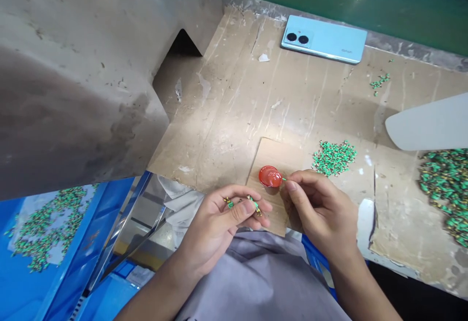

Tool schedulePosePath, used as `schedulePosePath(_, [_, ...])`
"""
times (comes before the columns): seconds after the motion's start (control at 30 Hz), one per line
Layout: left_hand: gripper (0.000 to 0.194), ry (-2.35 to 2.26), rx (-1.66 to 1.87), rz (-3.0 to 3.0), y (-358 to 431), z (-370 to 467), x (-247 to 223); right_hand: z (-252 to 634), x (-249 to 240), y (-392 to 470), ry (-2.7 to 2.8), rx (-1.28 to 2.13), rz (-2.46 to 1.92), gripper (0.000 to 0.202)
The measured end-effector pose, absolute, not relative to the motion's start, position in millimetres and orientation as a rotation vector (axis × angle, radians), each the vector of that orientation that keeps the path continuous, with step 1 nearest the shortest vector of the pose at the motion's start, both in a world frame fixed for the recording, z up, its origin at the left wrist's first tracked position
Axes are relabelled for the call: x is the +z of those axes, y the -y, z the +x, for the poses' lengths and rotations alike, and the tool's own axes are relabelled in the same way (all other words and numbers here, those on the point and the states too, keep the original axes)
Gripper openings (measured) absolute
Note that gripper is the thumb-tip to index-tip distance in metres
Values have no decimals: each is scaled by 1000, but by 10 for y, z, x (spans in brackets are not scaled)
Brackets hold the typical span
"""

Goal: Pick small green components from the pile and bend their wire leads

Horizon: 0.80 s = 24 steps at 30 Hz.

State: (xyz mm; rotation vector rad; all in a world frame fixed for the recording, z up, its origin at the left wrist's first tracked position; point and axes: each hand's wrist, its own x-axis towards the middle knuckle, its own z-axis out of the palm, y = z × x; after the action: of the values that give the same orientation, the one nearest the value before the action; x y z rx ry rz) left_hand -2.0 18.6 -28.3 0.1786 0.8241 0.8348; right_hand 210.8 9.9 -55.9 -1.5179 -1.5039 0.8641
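My left hand [228, 216] is closed, pinching several small green pieces [253, 204] with dark and yellowish ends between thumb and fingers. My right hand [320, 209] is closed too, its thumb and forefinger gripping a thin green piece [284, 179]. That piece's tip is at the right edge of a small red dish [270, 177], which holds something glossy. Under the dish lies a cardboard strip [280, 151]. To the right of it, a small pile of similar green pieces [334, 158] rests on the brown tabletop [234, 111].
A light blue phone [325, 38] lies at the back edge. A bigger pile of green pieces [446, 189] is at right, below a white panel [431, 121]. Large metal sheeting [91, 67] blocks the left. Lower left, a blue tray [69, 282] holds more pieces.
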Motion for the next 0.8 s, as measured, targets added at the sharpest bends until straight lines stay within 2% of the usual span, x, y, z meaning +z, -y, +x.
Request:
schedulePosePath(0.17, [19, -857, 833, 171, -186, -38, -294, 2104, -560, -96, 1509, 860, -1508, 10])
schedulePosePath(0.63, [23, -875, 833, 199, -164, -20, -303, 2090, -550, -139, 1543, 829, -1471, 9])
schedulePosePath(0.8, [25, -908, 893, 252, -163, 21, -322, 2098, -464, -63, 1382, 875, -1456, 12])
